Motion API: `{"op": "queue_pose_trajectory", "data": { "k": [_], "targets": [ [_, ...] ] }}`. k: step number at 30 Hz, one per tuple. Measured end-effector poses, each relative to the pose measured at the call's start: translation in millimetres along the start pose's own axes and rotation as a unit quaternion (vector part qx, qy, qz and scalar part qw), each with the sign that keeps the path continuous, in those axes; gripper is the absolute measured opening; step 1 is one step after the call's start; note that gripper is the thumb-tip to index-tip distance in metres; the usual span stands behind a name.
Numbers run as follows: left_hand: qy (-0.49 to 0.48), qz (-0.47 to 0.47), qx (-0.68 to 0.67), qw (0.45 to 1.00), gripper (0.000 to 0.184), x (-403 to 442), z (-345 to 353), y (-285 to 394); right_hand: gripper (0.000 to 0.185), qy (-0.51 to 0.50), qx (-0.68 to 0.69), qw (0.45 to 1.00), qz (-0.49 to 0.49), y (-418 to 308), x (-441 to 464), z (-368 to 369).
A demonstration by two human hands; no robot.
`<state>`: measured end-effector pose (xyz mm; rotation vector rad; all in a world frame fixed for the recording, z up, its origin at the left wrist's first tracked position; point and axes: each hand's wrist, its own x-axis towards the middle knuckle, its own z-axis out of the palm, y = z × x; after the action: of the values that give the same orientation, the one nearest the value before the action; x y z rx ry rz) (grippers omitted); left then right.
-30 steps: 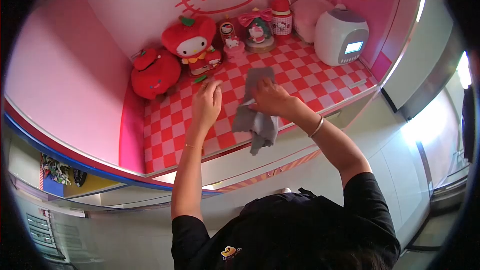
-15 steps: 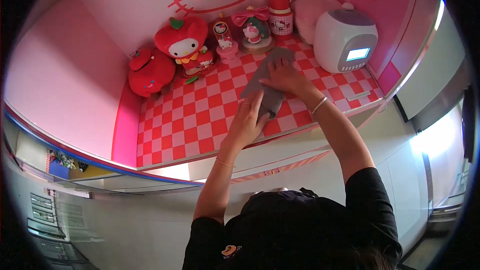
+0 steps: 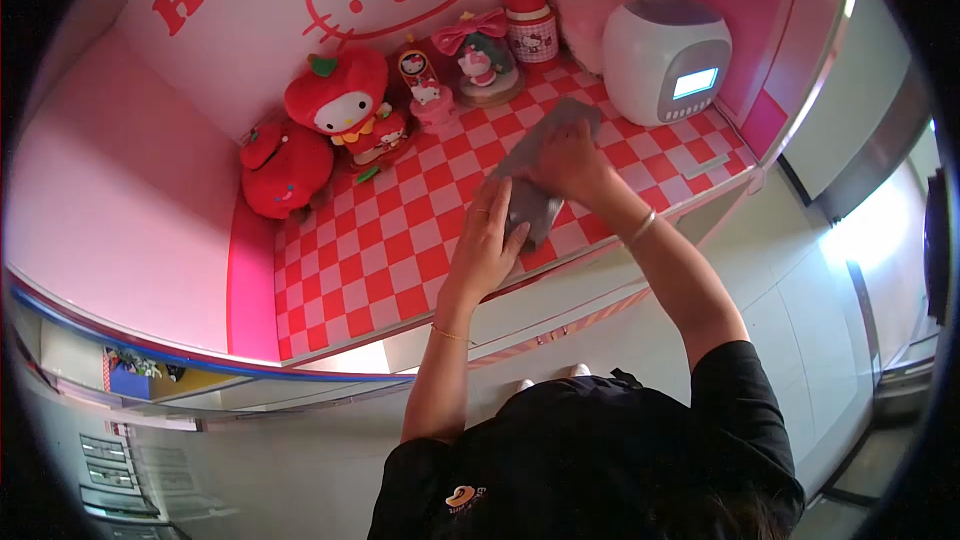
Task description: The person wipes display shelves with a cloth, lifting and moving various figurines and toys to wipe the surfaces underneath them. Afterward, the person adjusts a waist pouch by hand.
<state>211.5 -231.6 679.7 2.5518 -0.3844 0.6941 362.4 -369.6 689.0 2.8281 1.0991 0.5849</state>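
A grey cloth [image 3: 530, 218] lies folded over the red-and-pink checked shelf top [image 3: 385, 240], in its right half. My left hand [image 3: 484, 248] rests at the cloth's near left edge, fingers stretched forward and thumb apart on the fabric. Farther up the cloth, my right hand [image 3: 574, 166] has its fingers curled into the fabric; they are slightly blurred. Under both hands, part of the cloth is hidden.
Along the back stand a red round plush [image 3: 288, 175], a red-hooded plush [image 3: 345, 105], a pink figurine [image 3: 434, 110], a bow-topped figurine [image 3: 485, 70] and a red-lidded bottle [image 3: 532, 35]. At right sits a white device with a lit screen [image 3: 665, 65]. A green piece [image 3: 368, 175] lies near the plushes.
My right hand has gone from lying flat with spread fingers to curling into the cloth. My left hand stays at the cloth's near edge. The whole view has shifted slightly.
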Motion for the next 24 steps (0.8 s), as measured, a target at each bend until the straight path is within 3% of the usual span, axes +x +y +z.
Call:
{"op": "queue_pose_trajectory", "data": {
  "k": [2, 6, 10, 17, 18, 24],
  "targets": [
    [-0.008, 0.002, -0.009, 1.000, 0.061, 1, -2, 1, 0.043, 0.123, -0.034, 0.991, -0.036, -18, -29, 10],
    [-0.024, -0.002, -0.027, 0.999, 0.061, 0, -6, 5, 0.035, 0.105, -0.062, 0.988, -0.099, -52, -55, -12],
    [0.033, -0.046, -0.129, 0.990, 0.059, -4, -10, 5, 0.036, 0.297, 0.116, 0.936, -0.149, -53, -62, -22],
    [-0.055, -0.037, -0.068, 0.995, 0.054, -7, -9, -1, 0.051, 0.120, -0.005, 0.991, -0.053, 17, -86, -32],
    [-0.055, -0.032, -0.065, 0.996, 0.053, -7, -10, -1, 0.051, 0.106, 0.007, 0.994, -0.003, 26, -88, -26],
    [-0.057, -0.007, -0.047, 0.997, 0.049, -6, -11, -3, 0.054, 0.059, -0.054, 0.994, 0.078, 92, -107, -23]
  ]
}}
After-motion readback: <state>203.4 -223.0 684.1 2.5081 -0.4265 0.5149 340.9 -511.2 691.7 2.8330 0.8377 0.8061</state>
